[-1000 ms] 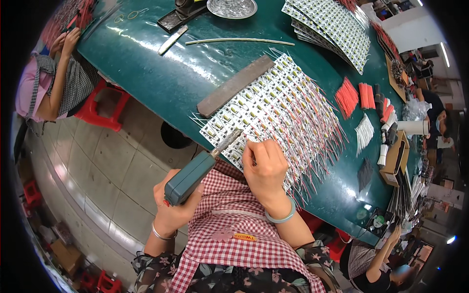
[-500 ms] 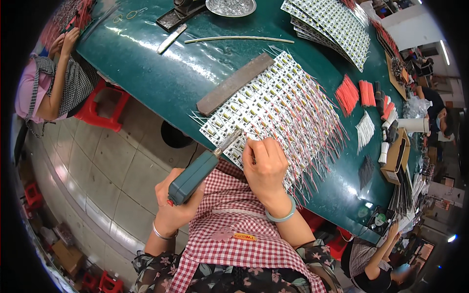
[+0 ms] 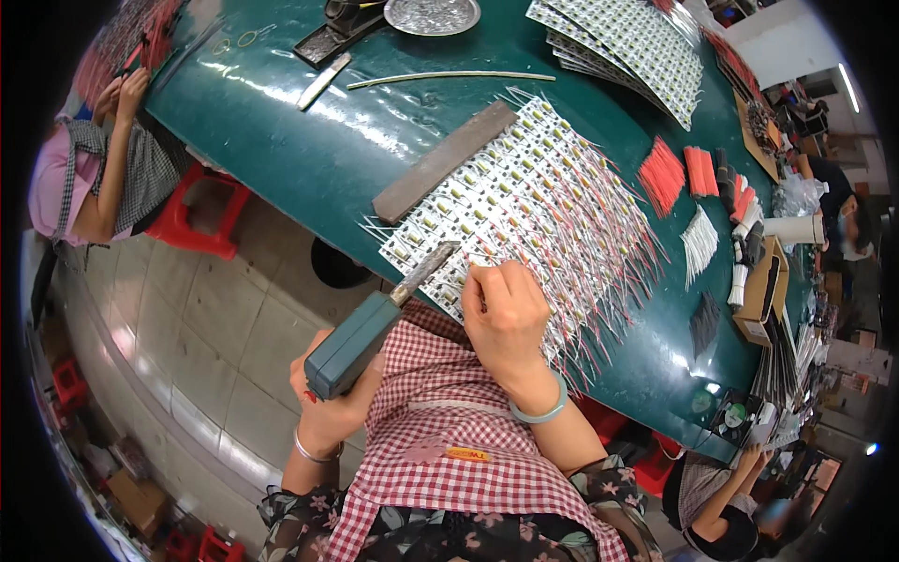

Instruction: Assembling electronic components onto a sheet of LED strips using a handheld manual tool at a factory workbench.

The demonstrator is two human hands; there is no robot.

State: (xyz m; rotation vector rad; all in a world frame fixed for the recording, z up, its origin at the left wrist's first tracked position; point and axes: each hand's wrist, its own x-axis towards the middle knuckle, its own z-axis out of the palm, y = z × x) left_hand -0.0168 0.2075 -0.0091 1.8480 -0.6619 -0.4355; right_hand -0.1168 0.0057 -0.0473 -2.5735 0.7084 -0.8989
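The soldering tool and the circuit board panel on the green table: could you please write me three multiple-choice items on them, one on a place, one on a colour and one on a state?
1. Where does the grey metal bar lie?
A. along the far edge of the circuit board panel
B. on the floor
C. in the round tray

2. What colour is the handle of the soldering tool?
A. red
B. teal
C. yellow

3. How is the left hand?
A. flat on the table
B. empty and open
C. closed around the soldering tool

Answers: 1 A, the bar rests against the panel's far edge. 2 B, the handle is teal. 3 C, the fingers wrap the handle while the right hand rests on the panel.
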